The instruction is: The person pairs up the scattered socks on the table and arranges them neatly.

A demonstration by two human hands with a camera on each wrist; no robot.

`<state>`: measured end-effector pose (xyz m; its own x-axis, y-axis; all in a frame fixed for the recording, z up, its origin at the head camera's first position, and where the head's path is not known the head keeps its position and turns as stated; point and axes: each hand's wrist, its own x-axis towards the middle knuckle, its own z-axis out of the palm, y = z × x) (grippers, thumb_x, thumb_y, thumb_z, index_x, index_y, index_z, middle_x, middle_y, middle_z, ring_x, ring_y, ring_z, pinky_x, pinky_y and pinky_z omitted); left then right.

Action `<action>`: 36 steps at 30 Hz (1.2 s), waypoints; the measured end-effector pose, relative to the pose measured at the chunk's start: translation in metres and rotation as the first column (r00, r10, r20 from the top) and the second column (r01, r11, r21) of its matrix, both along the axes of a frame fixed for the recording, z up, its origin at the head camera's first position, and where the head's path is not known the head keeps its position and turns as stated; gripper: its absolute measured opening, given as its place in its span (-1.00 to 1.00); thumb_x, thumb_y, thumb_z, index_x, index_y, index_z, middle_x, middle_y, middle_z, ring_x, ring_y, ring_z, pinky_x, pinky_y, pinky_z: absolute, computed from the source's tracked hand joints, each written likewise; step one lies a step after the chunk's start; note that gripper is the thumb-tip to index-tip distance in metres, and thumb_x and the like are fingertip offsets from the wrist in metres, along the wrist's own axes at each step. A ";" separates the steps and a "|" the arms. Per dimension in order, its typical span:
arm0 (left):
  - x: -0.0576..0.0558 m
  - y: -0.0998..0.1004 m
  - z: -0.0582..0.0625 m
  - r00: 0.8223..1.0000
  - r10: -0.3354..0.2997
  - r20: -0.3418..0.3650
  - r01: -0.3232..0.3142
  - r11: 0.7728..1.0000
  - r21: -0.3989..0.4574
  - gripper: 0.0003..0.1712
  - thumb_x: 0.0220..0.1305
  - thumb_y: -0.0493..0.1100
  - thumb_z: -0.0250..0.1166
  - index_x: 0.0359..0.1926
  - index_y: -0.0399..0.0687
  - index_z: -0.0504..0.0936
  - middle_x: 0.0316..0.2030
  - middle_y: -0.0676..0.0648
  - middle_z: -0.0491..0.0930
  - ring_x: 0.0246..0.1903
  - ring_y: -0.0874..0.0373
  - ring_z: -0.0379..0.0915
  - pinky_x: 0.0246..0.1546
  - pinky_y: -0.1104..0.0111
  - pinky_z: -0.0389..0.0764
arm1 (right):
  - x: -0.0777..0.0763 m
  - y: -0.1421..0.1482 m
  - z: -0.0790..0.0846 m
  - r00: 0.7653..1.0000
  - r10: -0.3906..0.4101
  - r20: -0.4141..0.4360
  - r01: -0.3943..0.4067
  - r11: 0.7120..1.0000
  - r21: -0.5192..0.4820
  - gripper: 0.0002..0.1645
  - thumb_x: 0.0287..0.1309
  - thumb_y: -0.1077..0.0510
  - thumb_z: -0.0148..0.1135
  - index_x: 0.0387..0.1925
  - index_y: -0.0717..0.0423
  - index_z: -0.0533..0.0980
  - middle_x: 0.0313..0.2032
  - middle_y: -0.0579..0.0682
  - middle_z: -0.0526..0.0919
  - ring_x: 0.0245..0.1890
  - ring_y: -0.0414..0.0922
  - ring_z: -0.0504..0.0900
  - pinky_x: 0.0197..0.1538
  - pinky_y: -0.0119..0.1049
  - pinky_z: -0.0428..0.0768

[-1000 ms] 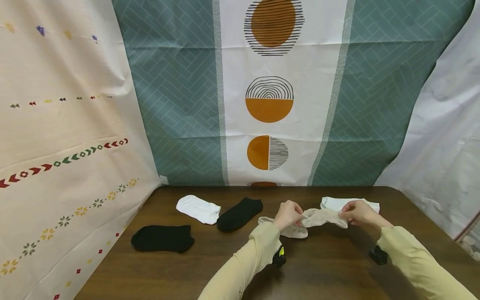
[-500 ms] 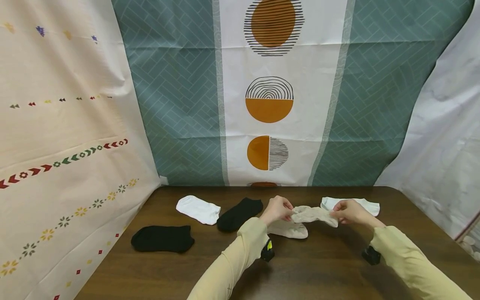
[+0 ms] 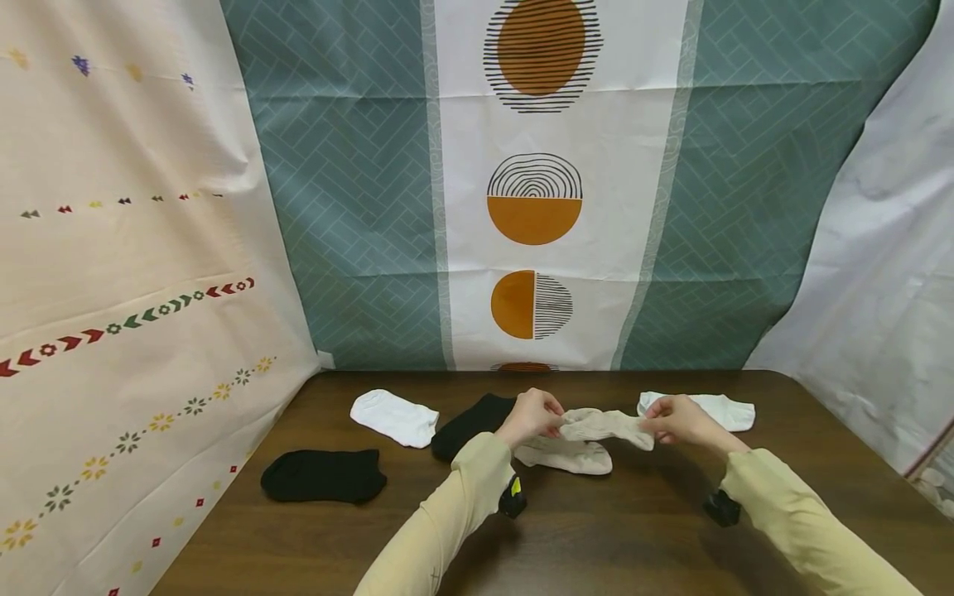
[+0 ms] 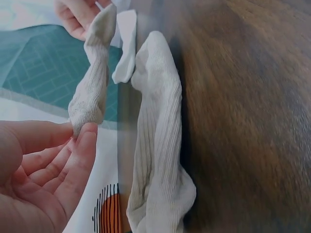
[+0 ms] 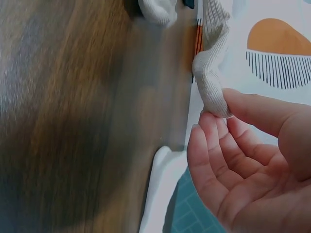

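Between my two hands a beige ribbed sock [image 3: 605,425] is stretched out above the table. My left hand [image 3: 532,416] pinches one end between thumb and fingers, plain to see in the left wrist view, where the held sock [image 4: 92,77] hangs clear of the tabletop. The other end is pinched by my right hand [image 3: 678,420], thumb against fingertips, in the right wrist view. Lying on the wood just below is a second beige sock [image 3: 570,457], partly covered by the left hand and the held sock in the head view.
A white sock [image 3: 719,410] lies behind my right hand, another white sock [image 3: 395,418] at the back left. Two black socks, one near sock [image 3: 324,475] and one farther sock [image 3: 465,430], rest on the dark wooden table [image 3: 596,530]. Patterned cloths [image 3: 633,165] hang around it.
Both hands have shifted to the left together, carrying the stretched beige sock over the beige one on the table. The socks lying down have stayed in place.
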<state>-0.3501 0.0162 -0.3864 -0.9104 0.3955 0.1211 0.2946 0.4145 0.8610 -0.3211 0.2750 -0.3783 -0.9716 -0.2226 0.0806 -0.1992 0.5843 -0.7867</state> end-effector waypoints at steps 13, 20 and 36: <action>-0.002 -0.014 0.003 1.000 0.007 0.000 -0.007 1.000 -0.010 -0.95 0.06 -0.42 0.27 -0.44 -0.41 0.58 -0.64 -0.08 0.52 -0.65 0.05 0.54 -0.57 0.32 0.54 | 0.003 -0.014 0.001 0.999 0.036 -0.036 -0.038 0.999 -0.032 -0.84 -0.02 0.34 0.26 -0.49 0.36 0.43 -0.60 -0.03 0.49 -0.59 -0.10 0.51 -0.52 -0.21 0.54; -0.003 -0.021 0.004 1.000 -0.002 0.001 0.002 1.000 -0.004 -0.96 0.06 -0.43 0.27 -0.44 -0.39 0.57 -0.64 -0.09 0.53 -0.63 0.01 0.54 -0.54 0.25 0.54 | 0.003 -0.020 0.000 1.000 0.021 -0.022 -0.022 0.998 -0.057 -0.83 -0.01 0.35 0.26 -0.48 0.38 0.42 -0.60 0.00 0.51 -0.59 -0.09 0.52 -0.50 -0.19 0.54; 0.001 -0.033 0.006 0.999 -0.028 -0.016 0.027 0.999 -0.043 -0.95 0.09 -0.40 0.24 -0.44 -0.37 0.57 -0.64 -0.10 0.54 -0.57 -0.08 0.55 -0.49 0.20 0.54 | 0.003 -0.027 -0.001 0.998 0.058 -0.018 -0.059 0.997 -0.058 -0.84 -0.01 0.34 0.25 -0.46 0.40 0.43 -0.59 0.01 0.52 -0.57 -0.06 0.55 -0.46 -0.12 0.55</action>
